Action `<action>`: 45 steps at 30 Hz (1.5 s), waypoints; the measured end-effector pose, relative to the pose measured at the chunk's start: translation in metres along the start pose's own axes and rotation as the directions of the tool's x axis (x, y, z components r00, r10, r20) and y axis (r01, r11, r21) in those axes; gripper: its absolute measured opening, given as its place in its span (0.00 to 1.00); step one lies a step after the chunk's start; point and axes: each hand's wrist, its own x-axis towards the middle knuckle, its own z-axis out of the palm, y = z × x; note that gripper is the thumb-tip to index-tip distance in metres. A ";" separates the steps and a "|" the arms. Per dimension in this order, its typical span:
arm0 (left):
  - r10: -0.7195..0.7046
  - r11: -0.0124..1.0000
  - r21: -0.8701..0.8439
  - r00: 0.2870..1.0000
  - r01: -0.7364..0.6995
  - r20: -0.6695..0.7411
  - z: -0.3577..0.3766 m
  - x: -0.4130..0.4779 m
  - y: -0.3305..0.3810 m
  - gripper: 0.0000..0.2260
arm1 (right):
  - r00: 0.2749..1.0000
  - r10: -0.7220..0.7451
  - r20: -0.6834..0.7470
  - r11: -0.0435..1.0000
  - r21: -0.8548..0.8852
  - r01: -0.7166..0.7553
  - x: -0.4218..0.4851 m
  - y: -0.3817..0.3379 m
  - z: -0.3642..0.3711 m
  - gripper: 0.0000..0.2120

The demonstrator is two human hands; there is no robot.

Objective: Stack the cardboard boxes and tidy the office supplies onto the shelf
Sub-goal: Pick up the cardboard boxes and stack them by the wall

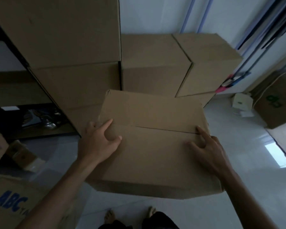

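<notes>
White glossy floor tiles spread under everything. Ahead stand plain brown walls of cardboard: a tall stack beyond our left fingertips and a lower pair of boxes beyond the right ones. The cardboard box we are handling lies directly under both palms, closed. Our left hand and right hand rest spread on its lid near opposite side edges, thumbs and index fingers flat, clasping nothing. The outer fingers reach those edges, and we cannot tell whether they wrap down. A flap seam runs between our index fingers. We judge the board stiff, matte and easy to grip, though it would dent at the corners. Its weight is unknown, so we would hold it low on both side walls, never by the flaps.
</notes>
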 end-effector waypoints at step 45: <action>0.116 0.992 0.081 0.938 -0.094 -0.327 -0.155 0.213 0.271 0.30 | 0.921 -0.322 -0.220 0.939 0.053 0.341 0.272 -0.133 -0.292 0.31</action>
